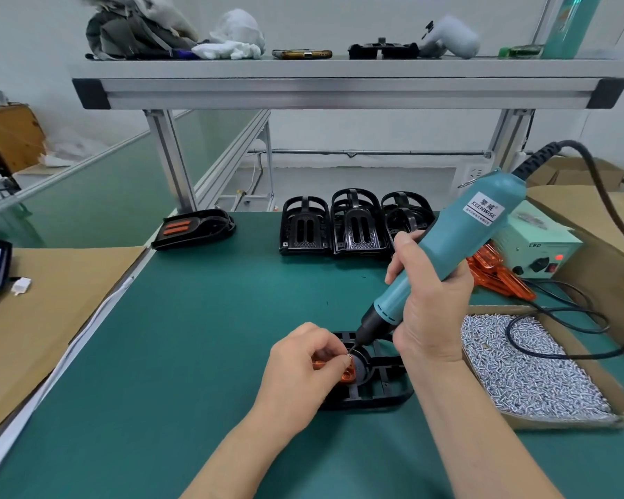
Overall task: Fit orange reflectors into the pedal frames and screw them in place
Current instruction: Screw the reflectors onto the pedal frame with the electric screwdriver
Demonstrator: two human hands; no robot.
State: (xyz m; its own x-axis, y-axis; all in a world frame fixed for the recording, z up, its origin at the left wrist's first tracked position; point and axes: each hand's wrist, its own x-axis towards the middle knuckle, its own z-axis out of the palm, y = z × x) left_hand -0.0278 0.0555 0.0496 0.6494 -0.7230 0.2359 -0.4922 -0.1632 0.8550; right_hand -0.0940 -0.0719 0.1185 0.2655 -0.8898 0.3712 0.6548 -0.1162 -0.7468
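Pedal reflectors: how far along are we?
Done: one pedal at far left shows orange strips fitted. In hand: left hand holds an orange reflector in the pedal frame; right hand grips the electric screwdriver, bit at the reflector. To do: three empty frames at the back, plus loose reflectors and a box of screws.

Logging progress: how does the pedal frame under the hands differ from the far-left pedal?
The near pedal frame sits under the screwdriver; the far-left pedal lies untouched. The near pedal frame shows an orange reflector at one end, the far-left pedal two orange strips. Both are black.
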